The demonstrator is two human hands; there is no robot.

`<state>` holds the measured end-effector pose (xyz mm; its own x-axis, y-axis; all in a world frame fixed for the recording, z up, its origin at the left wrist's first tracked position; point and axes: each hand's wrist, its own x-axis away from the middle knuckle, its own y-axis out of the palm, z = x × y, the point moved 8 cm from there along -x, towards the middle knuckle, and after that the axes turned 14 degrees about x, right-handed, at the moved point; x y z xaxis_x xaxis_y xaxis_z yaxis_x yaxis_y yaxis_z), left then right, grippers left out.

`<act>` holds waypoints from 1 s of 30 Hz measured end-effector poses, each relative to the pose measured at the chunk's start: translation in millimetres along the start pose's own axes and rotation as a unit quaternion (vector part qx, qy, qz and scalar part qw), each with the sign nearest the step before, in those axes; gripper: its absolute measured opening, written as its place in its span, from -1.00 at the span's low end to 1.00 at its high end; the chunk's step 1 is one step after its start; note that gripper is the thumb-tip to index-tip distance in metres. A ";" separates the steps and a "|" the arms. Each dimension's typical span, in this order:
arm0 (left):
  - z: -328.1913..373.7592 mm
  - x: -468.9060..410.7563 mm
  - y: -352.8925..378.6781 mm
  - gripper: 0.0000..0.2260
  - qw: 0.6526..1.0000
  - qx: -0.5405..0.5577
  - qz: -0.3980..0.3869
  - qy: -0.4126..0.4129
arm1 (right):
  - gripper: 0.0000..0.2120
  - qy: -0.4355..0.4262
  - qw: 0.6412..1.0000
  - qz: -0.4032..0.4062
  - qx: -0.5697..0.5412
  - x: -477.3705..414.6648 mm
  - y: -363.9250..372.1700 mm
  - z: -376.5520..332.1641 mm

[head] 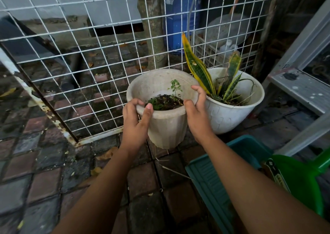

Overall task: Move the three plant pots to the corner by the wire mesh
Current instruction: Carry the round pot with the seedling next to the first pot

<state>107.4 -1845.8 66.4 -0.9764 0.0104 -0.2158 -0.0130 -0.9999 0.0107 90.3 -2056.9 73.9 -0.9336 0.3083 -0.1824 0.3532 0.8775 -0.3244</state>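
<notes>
Gripping the beige pot (166, 124) by its rim, both hands are locked on. The left hand (135, 119) clamps the near-left edge, thumb hooked inside over the soil and fingers curled round the outside. The right hand (196, 116) takes the right edge, thumb pressed on the near rim and fingers wrapped over the top of the lip. The pot tips toward the camera, and whether its base touches the paving (44, 180) is hard to tell. A small seedling (175, 87) stands in its dark soil.

The pot sits right in front of the mesh (80, 55), close to the panel's rusty bottom bar. Just beside it on the right, rims nearly touching, is the white pot (226, 116) with its striped yellow-green plant (198, 67), tucked into the corner where the mesh meets a grey metal frame (300, 87).

Down at the near right lie a teal tray (209, 180) and a green dustpan (301, 176). Behind the mesh stand a trunk (153, 28), a blue barrel (178, 19) and a crate (209, 55).
</notes>
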 end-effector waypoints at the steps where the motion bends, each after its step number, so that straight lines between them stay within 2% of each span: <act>1: -0.3 -2.3 -1.8 -0.82 1.000 0.007 0.000 -0.009 | -0.64 0.000 1.000 0.002 0.000 2.4 2.9 0.2; 3: 0.9 -8.5 -7.4 -0.95 0.999 0.028 0.002 -0.019 | -0.66 0.000 1.000 0.008 -0.001 9.2 11.9 -0.1; 5: 2.5 -13.7 -13.6 -0.98 0.999 0.045 0.002 -0.019 | -0.65 -0.003 1.000 0.020 -0.009 15.8 21.2 -1.2; 9: 1.4 -14.1 -16.8 -0.95 0.998 0.057 -0.010 -0.029 | -0.64 -0.015 0.999 0.014 -0.032 19.1 27.7 -7.7; 13: 6.0 -14.9 -22.3 -0.89 0.999 0.043 -0.028 -0.003 | -0.58 -0.023 0.999 -0.014 -0.033 22.8 33.9 -12.1; 17: 3.0 -21.5 -32.7 -0.85 0.997 0.015 -0.065 -0.025 | -0.52 -0.024 0.999 -0.035 -0.014 30.2 29.6 -11.2; 23: 9.1 -14.1 -27.4 -0.75 0.999 0.024 -0.042 -0.023 | -0.54 0.001 1.000 0.008 0.000 34.2 25.0 -13.3; 30: 6.7 -9.6 -28.4 -0.80 0.999 0.033 -0.017 -0.031 | -0.49 0.011 0.999 0.038 -0.018 35.7 29.5 -18.7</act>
<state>115.7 -1817.4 74.7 -0.9864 0.0476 -0.1571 -0.0589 -0.9959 0.0686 66.3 -2013.1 75.2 -0.9051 0.3829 -0.1847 0.4217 0.8636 -0.2765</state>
